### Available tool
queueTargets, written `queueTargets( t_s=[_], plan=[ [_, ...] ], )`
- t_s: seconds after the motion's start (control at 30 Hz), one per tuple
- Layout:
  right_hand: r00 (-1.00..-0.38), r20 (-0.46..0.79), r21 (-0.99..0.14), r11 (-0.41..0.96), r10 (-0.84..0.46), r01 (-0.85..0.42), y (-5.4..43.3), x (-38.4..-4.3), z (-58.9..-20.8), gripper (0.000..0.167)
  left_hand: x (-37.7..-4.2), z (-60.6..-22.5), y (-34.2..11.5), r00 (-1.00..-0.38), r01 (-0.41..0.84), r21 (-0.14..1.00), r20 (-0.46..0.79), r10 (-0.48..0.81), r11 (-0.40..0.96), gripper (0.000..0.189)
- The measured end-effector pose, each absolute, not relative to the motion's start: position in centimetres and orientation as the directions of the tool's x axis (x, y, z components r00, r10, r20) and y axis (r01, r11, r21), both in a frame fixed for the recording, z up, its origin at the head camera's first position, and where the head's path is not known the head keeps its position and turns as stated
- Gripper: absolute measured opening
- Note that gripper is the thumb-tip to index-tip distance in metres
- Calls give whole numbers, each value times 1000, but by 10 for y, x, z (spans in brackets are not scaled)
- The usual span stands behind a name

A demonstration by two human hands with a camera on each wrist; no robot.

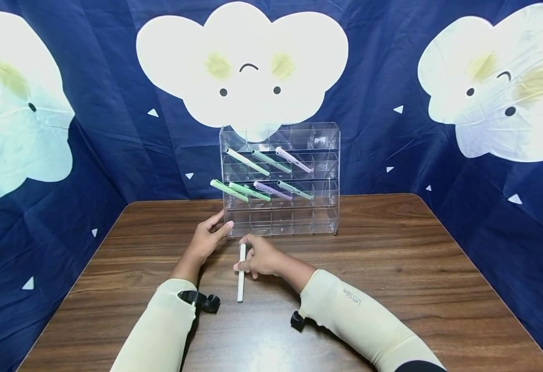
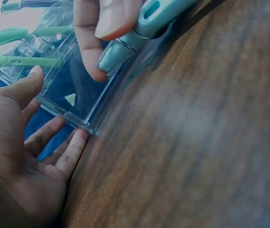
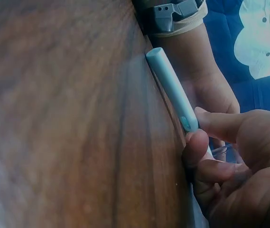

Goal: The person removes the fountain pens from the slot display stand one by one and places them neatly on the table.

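Note:
My right hand (image 1: 263,256) pinches a white pen (image 1: 241,284) between thumb and fingers, low over the table in front of the rack. One end of the pen points toward me, and in the right wrist view the barrel (image 3: 170,85) runs close along the tabletop. A clear acrylic rack (image 1: 327,208) stands upright at the table's far side, divided into small compartments. Beside its lower left corner is my left hand (image 1: 208,238), fingers extended and thumb raised. In the left wrist view, its fingertips (image 2: 80,137) are right at the rack's bottom edge.
Slanted in the rack's upper filled row are a pale green pen (image 1: 248,161), a grey-green pen (image 1: 271,161) and a lilac pen (image 1: 294,159). Below them lie two bright green pens (image 1: 250,191), a purple pen (image 1: 273,191) and another grey-green pen (image 1: 294,189). Blue cloth (image 1: 373,155) surrounds the wooden table (image 1: 392,268).

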State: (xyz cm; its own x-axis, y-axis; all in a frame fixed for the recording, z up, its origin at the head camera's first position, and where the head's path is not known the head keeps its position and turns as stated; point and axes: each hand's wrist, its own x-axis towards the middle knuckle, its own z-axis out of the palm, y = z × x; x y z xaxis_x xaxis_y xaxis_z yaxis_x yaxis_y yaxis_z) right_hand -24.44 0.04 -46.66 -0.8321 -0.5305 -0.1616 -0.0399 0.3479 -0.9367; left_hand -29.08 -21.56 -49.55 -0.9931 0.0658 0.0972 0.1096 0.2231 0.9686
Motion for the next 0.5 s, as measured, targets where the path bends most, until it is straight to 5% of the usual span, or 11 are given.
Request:
queueTargets(
  t_s=[0.5],
  plan=[
    [-828, -169, -924, 377, -535, -55, 0, -247, -474, 68, -293, -498, -215, -994, 96, 973, 83, 66, 209, 63]
  ],
)
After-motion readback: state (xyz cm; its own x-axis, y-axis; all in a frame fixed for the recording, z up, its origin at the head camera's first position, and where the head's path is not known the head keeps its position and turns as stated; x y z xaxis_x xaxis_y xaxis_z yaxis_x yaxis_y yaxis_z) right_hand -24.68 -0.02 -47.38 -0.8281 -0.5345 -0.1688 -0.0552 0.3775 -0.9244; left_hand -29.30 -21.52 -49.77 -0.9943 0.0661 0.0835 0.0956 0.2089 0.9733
